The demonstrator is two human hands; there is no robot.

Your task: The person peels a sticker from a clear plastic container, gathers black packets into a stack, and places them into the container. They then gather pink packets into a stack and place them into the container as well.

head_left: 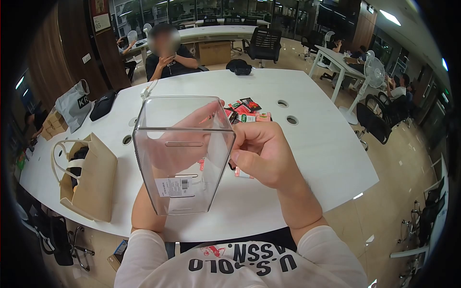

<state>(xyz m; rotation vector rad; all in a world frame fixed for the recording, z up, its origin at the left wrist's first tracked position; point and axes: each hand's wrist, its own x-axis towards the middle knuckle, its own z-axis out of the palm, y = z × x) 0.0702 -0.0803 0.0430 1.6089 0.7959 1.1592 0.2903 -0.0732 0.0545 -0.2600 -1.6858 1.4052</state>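
A clear plastic box (150, 165) is raised in front of me above the white table, tilted, with slots in its panel. A white barcode label (174, 186) sticks to its lower part. My left hand (180, 146) shows through the transparent walls, bearing the box from behind with its fingers along the far side. At the right edge, my right hand (261, 152) is closed, with thumb and curled fingers against the box wall. Behind the hands lies a pile of small red and black packets (249, 104), partly hidden by the box and my right hand.
On the white table (326, 163), a cream tote bag (98, 185) stands at left, near a grey bag (73, 106) and a black pouch (103, 104). Cable holes (292, 120) pierce the top. A person (168, 60) sits across; a black item (239, 67) lies at the far edge.
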